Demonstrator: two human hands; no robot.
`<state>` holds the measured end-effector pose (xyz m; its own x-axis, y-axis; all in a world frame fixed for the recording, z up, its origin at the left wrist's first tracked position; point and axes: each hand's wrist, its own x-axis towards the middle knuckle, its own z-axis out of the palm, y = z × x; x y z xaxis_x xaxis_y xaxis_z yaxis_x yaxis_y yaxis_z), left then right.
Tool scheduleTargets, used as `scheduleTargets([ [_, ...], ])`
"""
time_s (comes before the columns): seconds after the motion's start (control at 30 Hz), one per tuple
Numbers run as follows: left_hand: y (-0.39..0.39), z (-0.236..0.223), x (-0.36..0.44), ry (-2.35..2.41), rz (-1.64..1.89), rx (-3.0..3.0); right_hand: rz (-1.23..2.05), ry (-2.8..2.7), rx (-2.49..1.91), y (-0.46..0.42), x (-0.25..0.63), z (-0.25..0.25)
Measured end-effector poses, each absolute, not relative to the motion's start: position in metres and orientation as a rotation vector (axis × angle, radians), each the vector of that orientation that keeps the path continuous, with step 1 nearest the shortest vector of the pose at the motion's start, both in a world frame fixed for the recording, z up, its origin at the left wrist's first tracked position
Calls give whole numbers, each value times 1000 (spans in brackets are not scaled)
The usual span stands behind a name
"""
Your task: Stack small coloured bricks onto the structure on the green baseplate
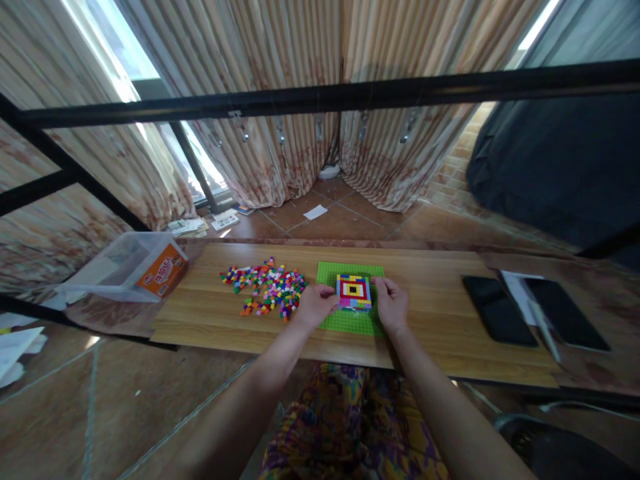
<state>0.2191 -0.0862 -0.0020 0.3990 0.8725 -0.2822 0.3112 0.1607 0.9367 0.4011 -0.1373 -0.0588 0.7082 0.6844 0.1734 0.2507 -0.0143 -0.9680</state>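
A square build of small toy bricks [353,302] stands on a green baseplate [327,323]. Its top shows rings of yellow, blue, red and white around a dark centre. My left hand [316,305] is at the build's left side, fingers pressed together, tips at its edge. Across from it, my right hand [393,303] has its fingers curled in, with the tips beside the build's upper right corner. Whether either hand pinches a small brick is too small to tell. Left of my left hand lies a spread pile of loose bricks [280,288] in many colours.
The wooden board [430,327] carries all this. At its left end stands a clear plastic box [120,267] with an orange label. A dark tablet-like slab [497,310] lies to the right, near a second one [567,313]. A black metal bar [320,100] crosses before the curtains.
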Motion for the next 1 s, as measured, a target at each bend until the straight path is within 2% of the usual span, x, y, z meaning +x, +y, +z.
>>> scheduleTargets([
  [0.27,-112,-12,205,1218,791,1404,411,-797,-1583,-134,403,-61],
  [0.43,-144,-13,179,1188,800,1642,412,-794,-1560,-133,402,-62],
  [0.63,-181,-15,124,1253,727,1623,438,-830,-1560,-135,404,-61],
  [1.0,-186,-19,95,1324,832,1465,456,-797,-1573,-133,415,-74],
])
